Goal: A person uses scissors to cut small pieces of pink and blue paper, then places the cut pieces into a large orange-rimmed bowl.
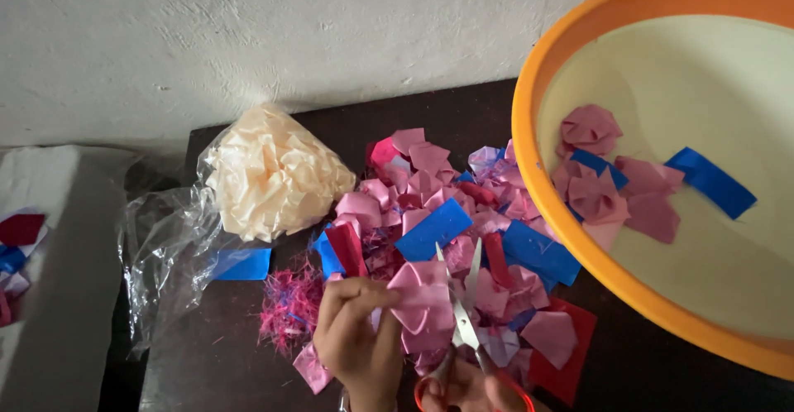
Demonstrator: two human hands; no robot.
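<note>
Scissors (461,317), red-handled, nearest: right hand (467,391) fingers through loops, blades parted. Left hand (357,342) fingers pinched on pink ribbon bow (422,296), held near edge of scrap pile (463,213). Bow judged light, soft, crushable (grip at centre knot). Orange basin (529,131) right.

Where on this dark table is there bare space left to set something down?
Bare patches: the front left of the dark table, below the plastic bag, and the strip behind the ribbon pile along the wall. Inside the orange basin, the near side is open. Around both hands it is crowded.
</note>
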